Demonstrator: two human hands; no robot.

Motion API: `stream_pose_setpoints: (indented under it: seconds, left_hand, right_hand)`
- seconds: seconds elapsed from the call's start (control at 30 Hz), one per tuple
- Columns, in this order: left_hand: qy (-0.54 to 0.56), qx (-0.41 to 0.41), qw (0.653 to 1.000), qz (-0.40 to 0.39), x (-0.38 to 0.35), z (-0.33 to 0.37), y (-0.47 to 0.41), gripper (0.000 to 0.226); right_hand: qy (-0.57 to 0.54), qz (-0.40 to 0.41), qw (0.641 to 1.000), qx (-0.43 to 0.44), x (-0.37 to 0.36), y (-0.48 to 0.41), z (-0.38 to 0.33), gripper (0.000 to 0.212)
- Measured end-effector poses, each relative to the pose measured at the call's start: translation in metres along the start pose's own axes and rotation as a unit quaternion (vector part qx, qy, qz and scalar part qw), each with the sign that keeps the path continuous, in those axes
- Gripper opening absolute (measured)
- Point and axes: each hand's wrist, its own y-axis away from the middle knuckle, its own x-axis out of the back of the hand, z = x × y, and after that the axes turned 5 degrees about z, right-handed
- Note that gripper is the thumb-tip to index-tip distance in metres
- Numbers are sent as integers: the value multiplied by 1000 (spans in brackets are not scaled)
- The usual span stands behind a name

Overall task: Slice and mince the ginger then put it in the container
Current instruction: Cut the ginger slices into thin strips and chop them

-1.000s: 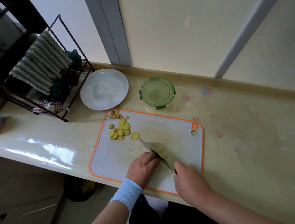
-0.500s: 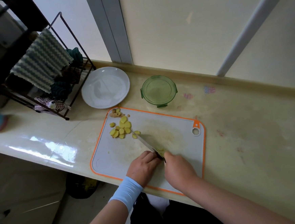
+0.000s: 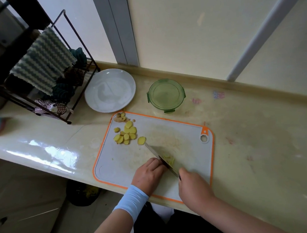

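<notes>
A white cutting board [image 3: 126, 160] with an orange rim lies on the counter. Yellow ginger slices [image 3: 127, 134] are piled at its far left, with a brown ginger knob [image 3: 120, 117] at the corner. My right hand [image 3: 193, 186] grips the knife [image 3: 160, 157] by its handle, blade down on the board. My left hand [image 3: 149, 173], fingers curled, holds ginger against the blade's left side; thin cut ginger strips [image 3: 169, 159] lie just right of the blade. A green glass container [image 3: 166, 95] stands beyond the board.
A white plate [image 3: 110, 90] sits left of the container. A black wire rack [image 3: 53, 72] with striped cloths stands at the far left. The counter's front edge runs under the board. A window wall rises behind.
The knife drew back toward me after a forward stroke half a second ago; my right hand moved right and nearer. My left hand stayed in place.
</notes>
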Motion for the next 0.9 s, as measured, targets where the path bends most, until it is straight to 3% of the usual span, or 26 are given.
stream_pose_setpoints:
  seconds: [0.07,0.3,0.63,0.83,0.9]
  left_hand:
    - [0,-3,1000,-4,1,0,0,24]
    - [3,3,1000,-17,3,0,0,24]
    - [1,-2,1000,-6,-3,-4,2,19]
    - [4,4,1000,-8,-6,-4,5,17]
    - [7,10,1000,-8,-4,-1,5,17]
  right_hand:
    - [12,6,1000,12,0,-10,-10,4]
    - [14,16,999,32,8,-22,-23,4]
    - [-11,8,1000,-6,6,11,7,13]
    - [13,7,1000,19,2,-12,-10,3]
    - [17,14,999,28,1,-18,-15,10]
